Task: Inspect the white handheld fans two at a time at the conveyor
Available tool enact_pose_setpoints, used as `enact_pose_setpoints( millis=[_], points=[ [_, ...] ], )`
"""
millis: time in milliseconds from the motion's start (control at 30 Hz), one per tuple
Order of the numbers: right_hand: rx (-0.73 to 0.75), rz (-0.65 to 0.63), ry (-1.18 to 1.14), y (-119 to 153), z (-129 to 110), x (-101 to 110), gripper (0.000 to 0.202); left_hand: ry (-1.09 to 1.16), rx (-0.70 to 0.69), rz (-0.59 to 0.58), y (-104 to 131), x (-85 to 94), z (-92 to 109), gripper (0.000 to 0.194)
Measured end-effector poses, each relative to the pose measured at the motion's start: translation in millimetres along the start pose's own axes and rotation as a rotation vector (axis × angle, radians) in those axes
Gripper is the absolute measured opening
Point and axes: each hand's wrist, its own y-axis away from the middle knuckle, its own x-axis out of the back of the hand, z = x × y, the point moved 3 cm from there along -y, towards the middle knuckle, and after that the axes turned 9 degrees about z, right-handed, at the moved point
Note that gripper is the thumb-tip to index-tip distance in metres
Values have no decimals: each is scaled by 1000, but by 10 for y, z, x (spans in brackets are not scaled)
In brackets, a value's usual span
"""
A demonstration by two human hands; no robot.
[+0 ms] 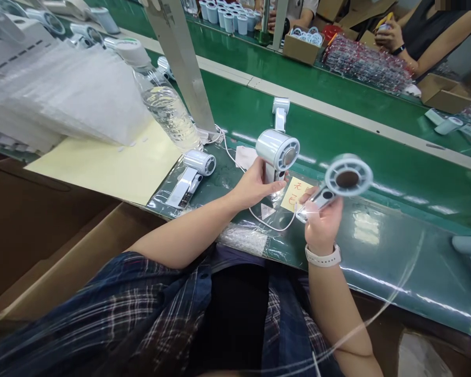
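My left hand (255,183) is closed round the handle of a pale blue handheld fan (277,149), whose round head points up and to the right. In my right hand (324,220) is a second handheld fan (347,179), tilted with its ringed face toward me and slightly blurred. A white cable (275,228) runs over the table to the base of that second fan's handle. Another fan (196,170) lies on the table left of my left hand. One more fan (280,112) lies beyond my hands. Between my hands is a yellow note (294,193) with red writing.
A water bottle (165,99) stands left by a metal post (184,63). White plastic sleeves (74,89) are piled on yellow card (141,162). Across the green belt (235,104) are blue cups (227,18), a carton of rings (304,47) and co-workers' hands (390,34).
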Motion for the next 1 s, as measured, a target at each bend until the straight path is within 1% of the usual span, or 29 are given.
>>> enact_pose_setpoints(
  millis=[33, 67, 100, 167, 233, 300, 433, 533, 600, 700, 767, 833, 1000],
  points=[
    [83, 38, 74, -13, -8, 43, 32, -13, -26, -12, 5, -14, 5, 42],
    [110, 66, 162, -35, 8, 87, 33, -58, -21, -29, 5, -35, -2, 38],
    [90, 80, 250, -64, 43, 128, 33, -133, 14, -53, -2, -61, -23, 34],
    [-19, 60, 379, -131, 142, 193, 33, -321, 123, -81, -36, -106, -91, 33],
    [-104, 30, 403, -183, 217, 224, 32, -458, 194, -72, -85, -130, -159, 43],
    [-152, 41, 355, -198, 246, 222, 29, -488, 194, -46, -123, -137, -208, 54],
    [-244, 72, 91, -104, 211, 119, 39, -349, 157, -17, -100, -110, -254, 59],
    [-304, 18, -105, -9, 145, 12, 43, -241, 172, -8, -42, -89, -227, 66],
    [-322, -34, -187, 25, 101, -36, 47, -116, 240, -44, -6, -102, -199, 61],
    [-362, -66, -237, 31, 79, -55, 58, 74, 368, -130, 37, -133, -159, 50],
    [-387, -66, -240, 22, 90, -42, 61, 120, 387, -154, 49, -131, -129, 46],
    [-394, -74, -225, 18, 103, -23, 60, 139, 353, -171, 47, -117, -100, 46],
    [-362, -94, -236, 34, 67, 18, 58, 252, 241, -280, 62, -91, -46, 54]
  ],
)
